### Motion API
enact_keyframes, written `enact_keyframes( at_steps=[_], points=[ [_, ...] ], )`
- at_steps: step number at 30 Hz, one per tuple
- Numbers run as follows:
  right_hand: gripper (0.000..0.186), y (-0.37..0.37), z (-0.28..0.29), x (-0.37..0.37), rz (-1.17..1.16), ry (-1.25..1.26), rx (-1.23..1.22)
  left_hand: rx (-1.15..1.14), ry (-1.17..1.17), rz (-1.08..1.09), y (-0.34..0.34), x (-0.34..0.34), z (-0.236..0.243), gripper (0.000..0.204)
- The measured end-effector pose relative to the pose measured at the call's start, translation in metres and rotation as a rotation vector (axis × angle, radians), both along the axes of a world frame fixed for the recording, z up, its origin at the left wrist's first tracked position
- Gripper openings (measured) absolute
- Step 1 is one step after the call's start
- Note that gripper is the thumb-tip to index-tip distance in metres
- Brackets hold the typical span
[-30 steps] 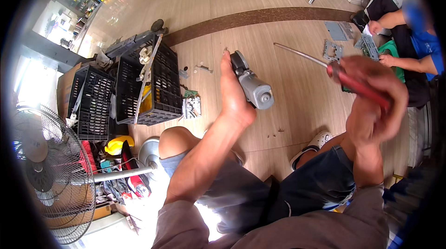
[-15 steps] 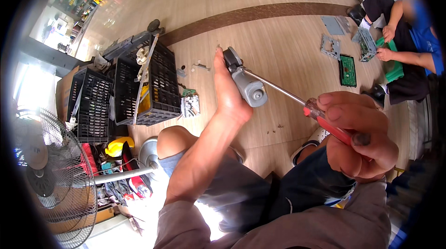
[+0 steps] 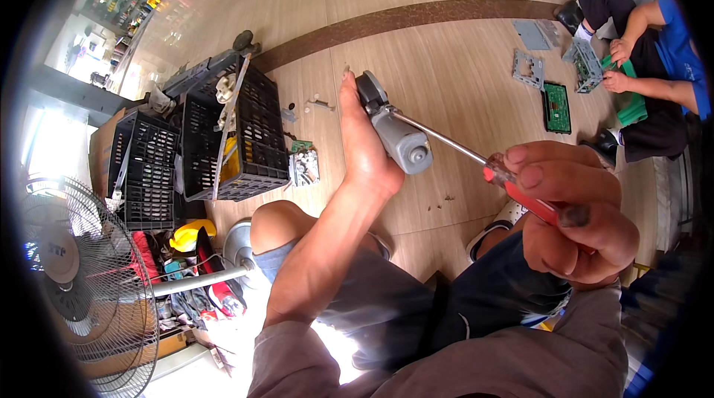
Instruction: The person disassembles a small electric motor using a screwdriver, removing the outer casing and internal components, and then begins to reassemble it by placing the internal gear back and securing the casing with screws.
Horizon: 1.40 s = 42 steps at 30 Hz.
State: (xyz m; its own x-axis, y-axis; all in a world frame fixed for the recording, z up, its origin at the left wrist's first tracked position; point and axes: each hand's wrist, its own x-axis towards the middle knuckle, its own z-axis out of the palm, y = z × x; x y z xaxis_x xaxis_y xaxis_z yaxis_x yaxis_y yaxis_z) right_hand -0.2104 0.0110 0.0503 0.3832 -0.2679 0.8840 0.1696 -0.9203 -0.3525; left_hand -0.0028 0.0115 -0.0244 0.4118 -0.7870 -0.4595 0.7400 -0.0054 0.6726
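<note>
My left hand (image 3: 366, 149) is wrapped round a small grey electric motor (image 3: 401, 138) with a black round gear housing on its far end. My fingers behind the motor are mostly hidden. In my right hand (image 3: 576, 216) I grip a screwdriver (image 3: 513, 186) with a red and clear handle. Its long steel shaft slants up to the left. The tip meets the motor where the grey body joins the dark housing; the exact point of contact is too small to make out.
Black plastic crates (image 3: 230, 130) with parts stand at the left, behind a standing fan (image 3: 74, 264). Small metal parts (image 3: 303, 167) lie beside them. At the right, a seated person in blue (image 3: 673, 56) handles a grey metal frame (image 3: 586, 67) near a green circuit board (image 3: 556, 108).
My hands hold nearly the same pose, with the screwdriver still against the motor. The motor's near end has tilted very slightly to the right and down.
</note>
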Motion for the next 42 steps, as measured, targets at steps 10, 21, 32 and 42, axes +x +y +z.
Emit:
enact_keyframes(
  at_steps=[10, 21, 32, 42],
  points=[
    [0.042, -0.001, -0.004, -0.005, 0.018, 0.044, -0.026, -0.018, -0.010, 0.063, 0.001, -0.004, 0.009, 0.054],
    [0.037, -0.007, -0.008, -0.002, 0.039, 0.103, 0.006, 0.004, -0.120, 0.091, 0.000, 0.004, 0.003, 0.052],
    [0.046, 0.010, -0.001, -0.013, -0.032, 0.011, 0.029, -0.046, -0.042, 0.091, 0.003, -0.005, 0.018, 0.050],
    [0.025, 0.011, 0.004, -0.001, -0.108, -0.004, -0.066, -0.025, -0.024, 0.075, 0.000, -0.001, 0.011, 0.051]
  ],
)
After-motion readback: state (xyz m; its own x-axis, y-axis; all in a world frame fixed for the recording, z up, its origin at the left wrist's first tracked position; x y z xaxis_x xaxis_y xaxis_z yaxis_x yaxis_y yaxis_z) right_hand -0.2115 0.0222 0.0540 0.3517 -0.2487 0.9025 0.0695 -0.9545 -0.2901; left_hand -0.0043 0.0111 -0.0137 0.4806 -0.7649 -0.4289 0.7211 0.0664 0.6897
